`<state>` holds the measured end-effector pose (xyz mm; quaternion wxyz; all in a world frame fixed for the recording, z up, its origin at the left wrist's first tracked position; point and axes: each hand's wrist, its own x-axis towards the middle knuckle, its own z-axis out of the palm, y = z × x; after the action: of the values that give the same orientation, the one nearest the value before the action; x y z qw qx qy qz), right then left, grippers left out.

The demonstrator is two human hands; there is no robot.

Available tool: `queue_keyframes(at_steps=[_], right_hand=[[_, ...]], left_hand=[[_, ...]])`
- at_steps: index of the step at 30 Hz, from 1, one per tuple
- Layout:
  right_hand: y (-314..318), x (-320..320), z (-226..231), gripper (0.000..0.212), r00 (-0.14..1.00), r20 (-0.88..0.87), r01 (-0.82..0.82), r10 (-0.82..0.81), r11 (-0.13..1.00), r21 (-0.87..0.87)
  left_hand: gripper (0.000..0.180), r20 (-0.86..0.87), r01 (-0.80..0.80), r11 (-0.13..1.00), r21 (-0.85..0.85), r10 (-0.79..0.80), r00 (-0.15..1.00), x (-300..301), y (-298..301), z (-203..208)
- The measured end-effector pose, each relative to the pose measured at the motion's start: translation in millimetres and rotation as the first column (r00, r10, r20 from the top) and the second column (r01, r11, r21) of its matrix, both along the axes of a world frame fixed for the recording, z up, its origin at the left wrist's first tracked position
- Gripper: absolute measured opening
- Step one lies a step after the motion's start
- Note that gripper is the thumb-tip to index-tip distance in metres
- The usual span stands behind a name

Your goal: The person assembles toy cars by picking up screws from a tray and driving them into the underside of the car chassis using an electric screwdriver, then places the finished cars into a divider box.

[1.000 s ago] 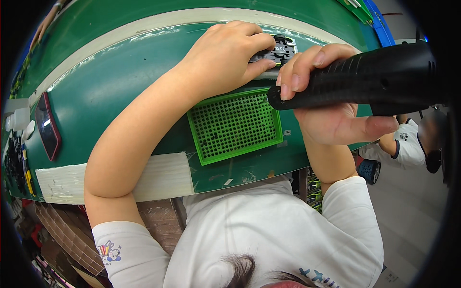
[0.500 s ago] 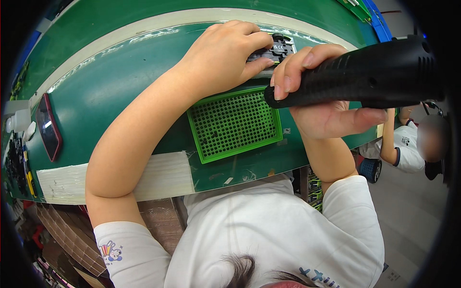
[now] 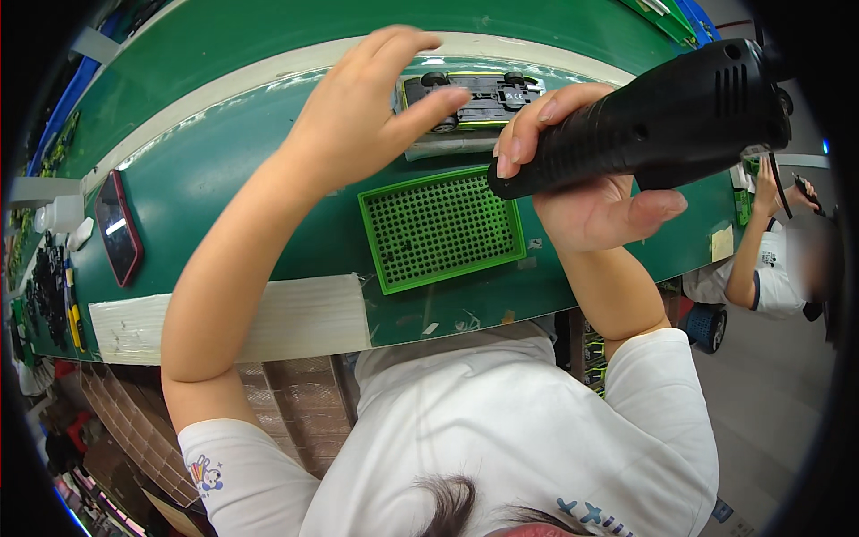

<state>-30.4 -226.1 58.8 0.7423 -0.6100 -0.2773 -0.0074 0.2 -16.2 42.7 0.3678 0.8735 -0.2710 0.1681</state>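
Note:
An upside-down toy car (image 3: pixel 488 101), black underneath with several wheels up and a yellow-green edge, lies in a pale holder (image 3: pixel 456 146) on the bench. My left hand (image 3: pixel 362 103) hovers at the car's left end with its fingers apart and nothing in them; its thumb overlaps the car in the picture. To the right of the car, my right hand (image 3: pixel 573 192) is wrapped round a black electric screwdriver (image 3: pixel 662 116) with vent slots on its thick end. Its bit is not visible. Nearer to me sits a green tray (image 3: pixel 380 259) with rows of small round holes.
On the left of the green bench (image 3: pixel 224 116) lie a red-edged phone (image 3: pixel 119 228) and a heap of black parts (image 3: pixel 49 291). A white taped sheet (image 3: pixel 313 318) runs along the front edge. At the right, another person (image 3: pixel 761 268) is at work.
My left hand has let go of the car and moved left, so more of the car shows. The screwdriver in my right hand has tilted, its thick end higher.

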Motion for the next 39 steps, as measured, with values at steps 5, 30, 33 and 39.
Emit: queue_keyframes(at_steps=[5, 30, 33, 39], right_hand=[[2, 6, 1, 0.104, 1.0, 0.006, 0.002, -0.002, 1.0, -0.016], [85, 45, 38, 0.101, 0.957, 0.161, 0.268, -0.243, 0.95, -0.162], [83, 47, 32, 0.101, 0.927, 0.152, 0.369, -0.343, 0.904, -0.217], [80, 69, 26, 0.098, 0.992, 0.059, 0.12, -0.115, 0.989, -0.081]], left_hand=[[0.076, -0.103, -0.06, 0.997, -0.039, 0.055, 0.993, -14, 14, -31], [0.06, -0.145, -0.011, 0.964, -0.266, -0.029, 0.989, -4, 11, -46], [0.059, -0.149, -0.01, 0.966, -0.259, -0.029, 0.988, -2, 9, -46], [0.058, -0.154, -0.005, 0.971, -0.238, -0.033, 0.988, -2, 15, -46]])
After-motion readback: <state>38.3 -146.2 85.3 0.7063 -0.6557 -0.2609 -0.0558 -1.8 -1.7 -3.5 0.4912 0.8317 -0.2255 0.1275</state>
